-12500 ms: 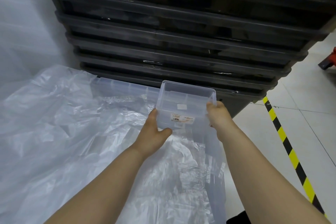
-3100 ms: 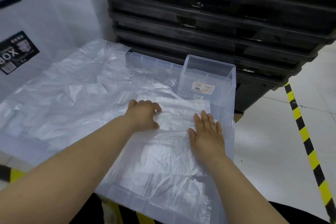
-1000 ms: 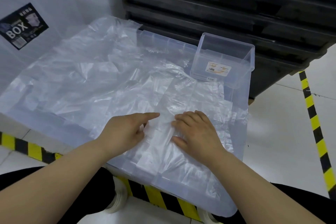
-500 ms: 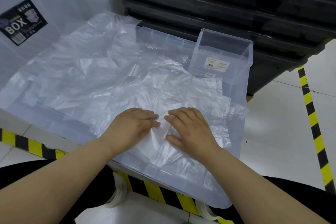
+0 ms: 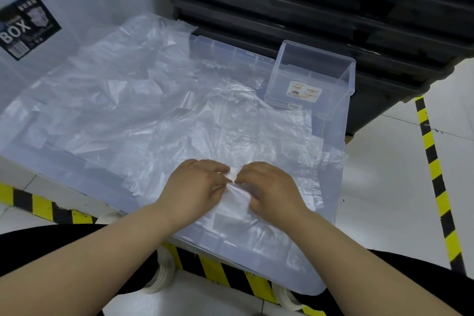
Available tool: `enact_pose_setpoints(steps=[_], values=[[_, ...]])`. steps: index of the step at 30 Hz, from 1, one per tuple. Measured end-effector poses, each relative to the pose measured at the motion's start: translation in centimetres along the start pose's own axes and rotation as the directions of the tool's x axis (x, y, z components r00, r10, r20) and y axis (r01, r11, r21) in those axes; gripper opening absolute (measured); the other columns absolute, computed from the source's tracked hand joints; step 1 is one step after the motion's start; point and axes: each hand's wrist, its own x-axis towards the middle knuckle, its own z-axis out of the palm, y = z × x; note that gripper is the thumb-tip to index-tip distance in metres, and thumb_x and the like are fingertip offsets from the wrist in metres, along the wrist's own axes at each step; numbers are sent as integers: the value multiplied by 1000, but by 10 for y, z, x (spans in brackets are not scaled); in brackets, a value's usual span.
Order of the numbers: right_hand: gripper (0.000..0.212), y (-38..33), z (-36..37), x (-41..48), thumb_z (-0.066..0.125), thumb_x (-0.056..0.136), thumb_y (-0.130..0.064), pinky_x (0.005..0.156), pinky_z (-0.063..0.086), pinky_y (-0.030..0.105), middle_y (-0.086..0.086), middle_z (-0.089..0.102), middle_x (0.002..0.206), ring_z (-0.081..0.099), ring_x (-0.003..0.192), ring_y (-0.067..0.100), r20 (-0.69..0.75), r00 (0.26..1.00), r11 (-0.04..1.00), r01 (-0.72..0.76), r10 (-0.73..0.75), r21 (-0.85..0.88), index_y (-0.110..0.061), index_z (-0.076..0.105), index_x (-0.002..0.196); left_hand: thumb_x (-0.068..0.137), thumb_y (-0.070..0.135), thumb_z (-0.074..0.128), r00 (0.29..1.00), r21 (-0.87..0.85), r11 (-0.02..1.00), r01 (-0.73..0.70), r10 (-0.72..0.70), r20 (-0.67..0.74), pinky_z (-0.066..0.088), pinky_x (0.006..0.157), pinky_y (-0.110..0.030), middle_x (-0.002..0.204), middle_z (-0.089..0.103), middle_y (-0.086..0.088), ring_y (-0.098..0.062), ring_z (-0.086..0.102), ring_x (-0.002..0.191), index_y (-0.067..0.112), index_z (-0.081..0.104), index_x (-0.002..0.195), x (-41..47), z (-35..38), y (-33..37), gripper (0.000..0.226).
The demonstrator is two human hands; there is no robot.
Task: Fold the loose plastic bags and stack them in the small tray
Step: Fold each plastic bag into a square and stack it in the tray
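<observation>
Working at the near edge of a translucent storage-bin lid (image 5: 77, 174), toward its right corner. Pinching one clear plastic bag (image 5: 234, 200) between the left hand (image 5: 195, 187) and the right hand (image 5: 272, 187), knuckles up, the two nearly touching. Curling the fingers (image 5: 218, 169) of both hands narrowly round a raised crease in the film, above a whiter, doubled-over flap lying between the wrists.

Sharing the lid with loose plastic bags (image 5: 128, 110), spread crumpled and overlapping across most of its surface, bunching up at the far-left corner and draping a little past the right edge.

Facing the small tray (image 5: 282, 84), standing upright at the far-right corner with its clear labelled wall turned toward the person, well apart from the hands, with only flat film lying between.

Backing onto a stack of black crates (image 5: 307, 7) crowding the far edge just behind the tray. Flanking a white carton (image 5: 28, 25) marked "BOX" along the left side.

Opening onto pale floor (image 5: 384, 174) to the right of the lid, crossed by yellow-and-black hazard tape (image 5: 433, 174), with more striping running below the near edge.
</observation>
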Motion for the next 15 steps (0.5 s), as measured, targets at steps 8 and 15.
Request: enact_pose_setpoints(steps=[8,15], values=[[24,-2,-10,25,45,85,-2,70,36,16,-1,57,75,45,77,9,305,870,792,-484,387,372,-2,69,88,71,45,33,981,-229,954,192,-179,75,41,89,-31,103,68,4,-17,60,97,4,74,76,5,-3,-7,58],[23,4,-8,41,41,88,2,60,29,27,9,39,62,37,60,19,302,699,520,-696,648,496,3,50,66,90,24,57,893,-468,771,433,-439,103,35,83,-19,82,54,13,-9,51,84,12,68,79,16,-6,-9,19]])
